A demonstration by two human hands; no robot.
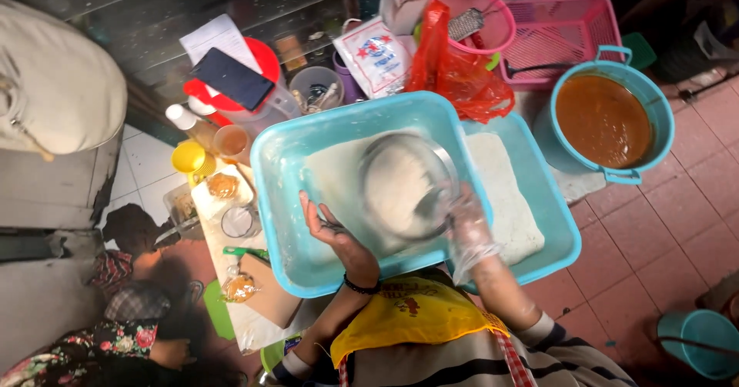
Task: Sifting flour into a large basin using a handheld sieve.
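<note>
A round metal sieve (406,188) dusted white sat tilted over the upper turquoise tub (281,202), its open face turned up toward the camera and a little to the left; being round, it had no clear long axis. The right hand (468,229), in a thin clear plastic glove, gripped the sieve's right rim with the fingers curled closed on it. The bare left hand (332,231) lay at the sieve's lower left edge, palm up, fingers slightly spread; whether they actually pressed the rim was hard to tell, since the sieve covered their tips. A dark bracelet circled that wrist.

The upper tub held a pale white layer and rested partly over a second turquoise tub (558,225), also filled with a white layer, which it half hid. A yellow apron (412,318) lay just below both tubs. Behind them stood a red plastic bag (454,68), a pink basket (566,29) and a pink bowl holding a grater. To the right, well apart, a turquoise bucket (658,118) held brown sauce. To the left, a dark phone (231,78) rested on a red-lidded container.
</note>
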